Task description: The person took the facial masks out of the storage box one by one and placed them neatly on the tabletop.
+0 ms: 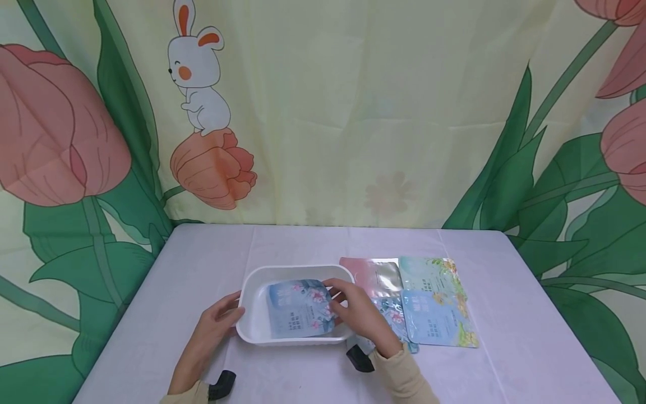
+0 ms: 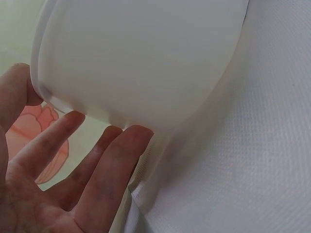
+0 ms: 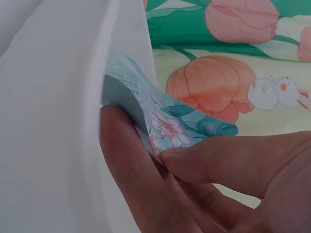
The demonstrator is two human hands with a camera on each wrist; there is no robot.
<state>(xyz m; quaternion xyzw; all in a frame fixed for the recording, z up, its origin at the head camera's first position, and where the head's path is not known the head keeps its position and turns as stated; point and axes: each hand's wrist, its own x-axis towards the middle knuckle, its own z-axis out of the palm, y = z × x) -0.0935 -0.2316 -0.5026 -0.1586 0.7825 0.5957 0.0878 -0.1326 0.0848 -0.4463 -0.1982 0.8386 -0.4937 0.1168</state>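
Observation:
A white plastic tray sits on the table, a blue floral face mask packet lying within its walls. My left hand holds the tray's left end; in the left wrist view the thumb is at the rim and the fingertips touch the outer wall. With thumb and fingers, my right hand pinches the right edge of the packet. The right wrist view shows the packet bent up at that edge beside the tray wall.
Right of the tray lie several more packets: a pink and silver one, a green one, a light blue one and a blue floral one partly behind my right hand. A white cloth covers the table; a printed curtain hangs behind.

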